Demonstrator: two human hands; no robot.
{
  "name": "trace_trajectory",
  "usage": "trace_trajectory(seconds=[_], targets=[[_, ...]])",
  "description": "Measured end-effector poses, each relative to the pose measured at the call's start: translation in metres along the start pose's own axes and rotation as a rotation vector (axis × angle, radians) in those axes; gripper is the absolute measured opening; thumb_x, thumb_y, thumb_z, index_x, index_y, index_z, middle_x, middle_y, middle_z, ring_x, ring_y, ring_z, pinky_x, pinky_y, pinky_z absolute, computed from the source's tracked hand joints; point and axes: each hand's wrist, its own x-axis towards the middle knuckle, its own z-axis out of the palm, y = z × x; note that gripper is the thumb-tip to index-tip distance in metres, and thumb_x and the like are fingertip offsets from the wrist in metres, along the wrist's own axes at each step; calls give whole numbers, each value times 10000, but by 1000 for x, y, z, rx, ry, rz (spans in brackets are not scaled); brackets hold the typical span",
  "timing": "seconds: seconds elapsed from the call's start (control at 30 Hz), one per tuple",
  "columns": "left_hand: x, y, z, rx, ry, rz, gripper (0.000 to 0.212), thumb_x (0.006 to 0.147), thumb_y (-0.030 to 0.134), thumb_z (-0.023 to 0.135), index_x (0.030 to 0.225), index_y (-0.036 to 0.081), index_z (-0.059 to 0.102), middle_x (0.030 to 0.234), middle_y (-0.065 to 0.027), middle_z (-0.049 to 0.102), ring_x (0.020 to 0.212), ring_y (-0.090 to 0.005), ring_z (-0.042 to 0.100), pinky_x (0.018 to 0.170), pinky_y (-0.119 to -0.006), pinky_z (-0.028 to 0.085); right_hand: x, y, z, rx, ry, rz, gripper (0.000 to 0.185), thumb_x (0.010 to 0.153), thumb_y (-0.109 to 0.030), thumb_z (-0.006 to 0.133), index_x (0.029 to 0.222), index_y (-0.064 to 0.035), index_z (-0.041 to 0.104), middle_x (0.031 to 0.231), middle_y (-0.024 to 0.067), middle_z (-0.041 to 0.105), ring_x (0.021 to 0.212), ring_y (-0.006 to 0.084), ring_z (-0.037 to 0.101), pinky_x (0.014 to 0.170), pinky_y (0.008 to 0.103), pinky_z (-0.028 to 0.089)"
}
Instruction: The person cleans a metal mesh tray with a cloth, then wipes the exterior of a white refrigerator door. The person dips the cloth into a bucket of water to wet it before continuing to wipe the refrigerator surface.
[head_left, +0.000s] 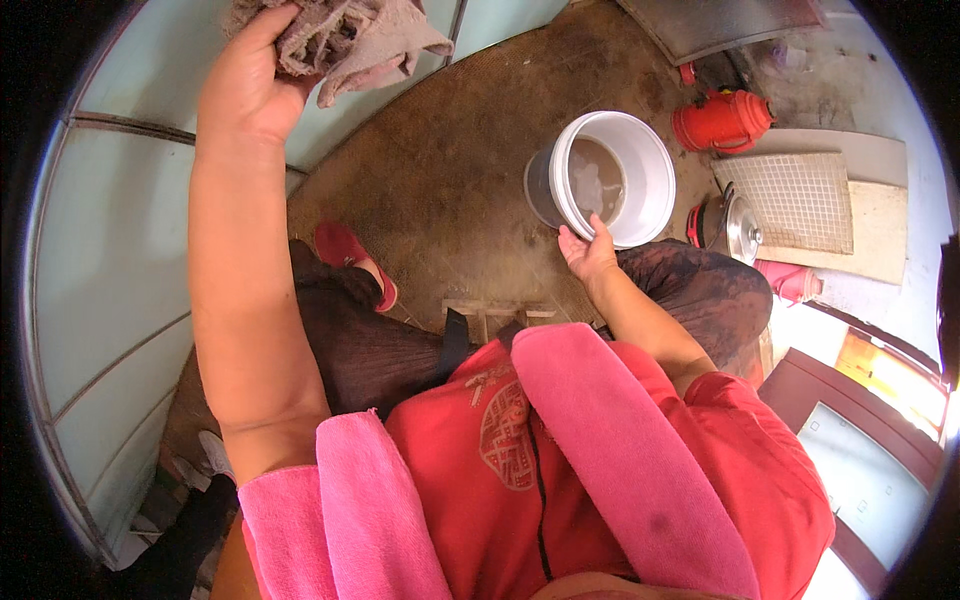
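My left hand (259, 75) is raised at the upper left and grips a crumpled grey-brown cloth (360, 45), partly cut off by the top of the picture. The cloth is close to a pale blue-green panelled surface. Lower down on the right, my right hand (589, 251) holds the near rim of a white plastic bucket (651, 180), thumb over the edge and fingers outside. Murky brown water with some foam (596, 180) lies in the bucket, which is over the brown floor in front of my right knee.
Pale panels (112, 240) with metal strips line the left side. Along the right are a red thermos flask (720, 121), a lidded pot (739, 229), a pink flask (787, 281) and boards with a white grid (795, 199). White shoes (214, 454) are at lower left.
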Motion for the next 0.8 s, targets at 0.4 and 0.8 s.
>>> trace_trajectory(seconds=[0.4, 0.8], targets=[[-26, -5, 23, 81, 73, -23, 395, 917, 124, 586, 1294, 9, 550, 1218, -163, 630, 1129, -291, 611, 978, -494, 483, 34, -50, 35, 495, -218, 224, 469, 957, -108, 412, 1355, 137, 402, 1342, 327, 452, 1093, 419, 568, 813, 375, 590], [-39, 3, 24, -7, 94, -53, 388, 901, 24, 586, 1285, -19, 555, 1257, -127, 620, 1150, -268, 605, 1013, -434, 486, 32, -115, 136, 759, -52, 277, 466, 975, -231, 462, 1377, 5, 469, 1395, 295, 443, 1077, 384, 572, 595, 262, 533]])
